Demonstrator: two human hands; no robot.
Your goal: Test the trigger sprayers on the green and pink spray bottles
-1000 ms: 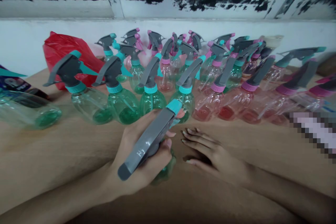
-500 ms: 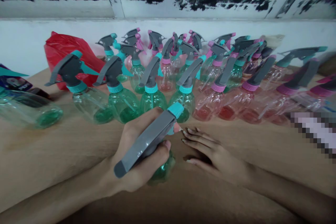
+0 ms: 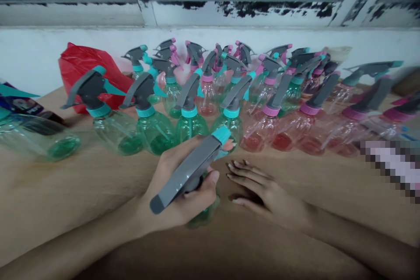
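Observation:
My left hand [image 3: 177, 188] is wrapped round the neck of a green spray bottle [image 3: 205, 214], fingers at its teal trigger. The bottle's grey head and teal nozzle [image 3: 221, 135] point up and to the right, away from me; most of its body is hidden under the hand. To its right, my right hand [image 3: 259, 188] rests palm down on the wooden table [image 3: 108, 197], fingers stretched out, holding nothing. Just beyond both hands stands a row of spray bottles, green ones such as this green bottle [image 3: 157, 133] on the left and pink ones such as this pink bottle [image 3: 257, 133] on the right.
More spray bottles [image 3: 206, 100] crowd behind the front row, against the white wall [image 3: 29, 52]. A red plastic bag [image 3: 95, 61] stands at the back left, near a dark drink bottle [image 3: 28, 105]. A clear green-bottomed bottle [image 3: 39, 138] is at the left edge.
My left fingers have shifted at the trigger, with fingertips now showing beyond the nozzle's right side. The held sprayer's head has moved slightly up and right. My right hand stays in place.

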